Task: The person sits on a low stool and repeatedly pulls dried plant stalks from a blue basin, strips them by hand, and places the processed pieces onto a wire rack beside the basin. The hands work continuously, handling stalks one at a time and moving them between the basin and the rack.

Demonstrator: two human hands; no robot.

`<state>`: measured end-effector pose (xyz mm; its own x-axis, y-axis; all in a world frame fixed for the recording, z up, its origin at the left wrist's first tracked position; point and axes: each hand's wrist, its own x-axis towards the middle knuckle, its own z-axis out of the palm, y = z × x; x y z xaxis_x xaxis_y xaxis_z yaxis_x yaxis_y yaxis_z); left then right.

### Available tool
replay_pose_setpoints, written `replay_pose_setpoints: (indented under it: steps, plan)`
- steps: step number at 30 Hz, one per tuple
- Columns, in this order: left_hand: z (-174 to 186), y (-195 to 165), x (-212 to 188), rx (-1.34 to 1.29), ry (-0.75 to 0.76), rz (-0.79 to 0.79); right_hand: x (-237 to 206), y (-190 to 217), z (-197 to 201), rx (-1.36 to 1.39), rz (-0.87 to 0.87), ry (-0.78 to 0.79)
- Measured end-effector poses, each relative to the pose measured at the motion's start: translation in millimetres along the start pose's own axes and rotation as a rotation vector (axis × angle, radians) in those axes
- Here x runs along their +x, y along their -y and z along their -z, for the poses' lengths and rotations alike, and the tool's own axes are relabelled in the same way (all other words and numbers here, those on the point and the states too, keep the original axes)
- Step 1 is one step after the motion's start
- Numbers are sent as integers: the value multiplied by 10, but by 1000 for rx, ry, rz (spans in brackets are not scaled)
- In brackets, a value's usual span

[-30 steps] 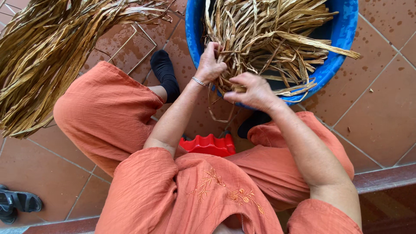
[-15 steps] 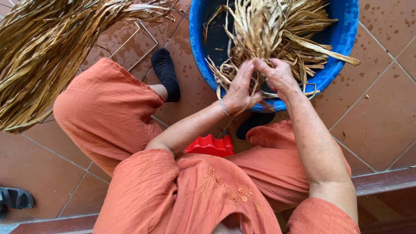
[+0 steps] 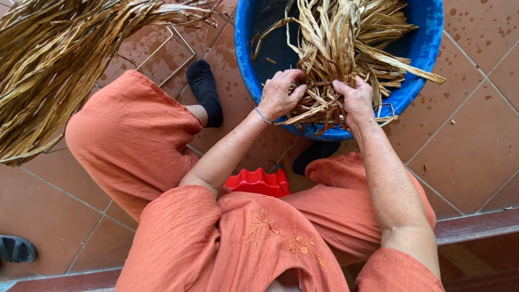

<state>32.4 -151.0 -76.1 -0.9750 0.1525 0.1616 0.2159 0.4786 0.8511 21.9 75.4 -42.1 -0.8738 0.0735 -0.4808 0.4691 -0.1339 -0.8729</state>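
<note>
A blue plastic tub [image 3: 416,48] stands on the tiled floor in front of me, filled with a tangle of dried tan leaf strips [image 3: 346,43]. My left hand [image 3: 280,94] grips the near end of that bundle at the tub's front rim, a thin bracelet on its wrist. My right hand [image 3: 354,97] closes on the same bundle just to the right, fingers pressed into the strips. Both hands sit close together, with the strips gathered between them and fanning upward into the tub.
A large heap of dried leaves [image 3: 59,59] lies at the upper left on a wire rack [image 3: 173,48]. I sit on a low red stool [image 3: 258,182] in orange clothes and black socks [image 3: 205,89]. A dark sandal [image 3: 16,249] lies lower left; a raised ledge [image 3: 476,227] runs behind.
Both hands moved up from the tub's near rim and came together, gathering the loose strips into one bunch. The bundle now stands more upright in the tub.
</note>
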Motion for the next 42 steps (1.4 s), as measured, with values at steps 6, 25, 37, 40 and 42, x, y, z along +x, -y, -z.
replay_pose_setpoints:
  steps: [6,25,37,40,42]
  plan:
    - [100,-150,25,38,305,391,-115,79,65,144,-39,-40]
    - [-8,160,405,-436,220,332,-96,16,-50,-82,148,86]
    - [441,344,411,-173,117,152,-47,-21,-63,-131,140,16]
    - [466,295,331,191,216,91,-31,-32,-65,-107,147,0]
    - [470,227,331,-154,429,177,-11,-31,-72,-76,138,-22]
